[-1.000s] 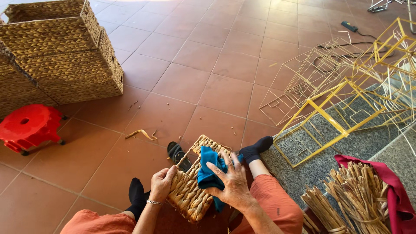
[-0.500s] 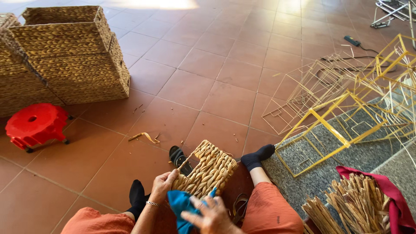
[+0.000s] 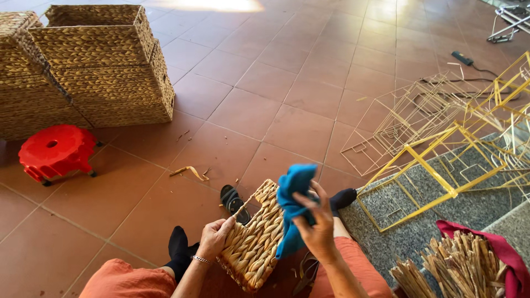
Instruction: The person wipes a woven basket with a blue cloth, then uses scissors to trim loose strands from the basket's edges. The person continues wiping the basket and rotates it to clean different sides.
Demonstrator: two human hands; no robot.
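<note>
1. Gripping the near edge of the woven basket (image 3: 255, 237), our left hand (image 3: 214, 238) has its fingers curled shut over the plaited rim, a bracelet at the wrist.
2. Our right hand (image 3: 317, 229) pinches the blue cloth (image 3: 292, 204) between thumb and fingers and holds it up just at the basket's 3 o'clock side; the cloth hangs down against the weave.
3. The basket sits tilted between our orange-trousered legs, at 6 o'clock in the view.
4. A black sandal (image 3: 234, 202) lies on the tiled floor (image 3: 265, 99), touching the basket at its 11 o'clock.
5. At 9 o'clock stands a red plastic stool (image 3: 55, 152), and beyond it, at 10 o'clock, finished woven baskets (image 3: 94, 72) are stacked.
6. At 3 o'clock lie yellow wire frames (image 3: 441, 149) on a grey mat; at 5 o'clock a bundle of dried fibre stalks (image 3: 458, 267) rests on red cloth.
</note>
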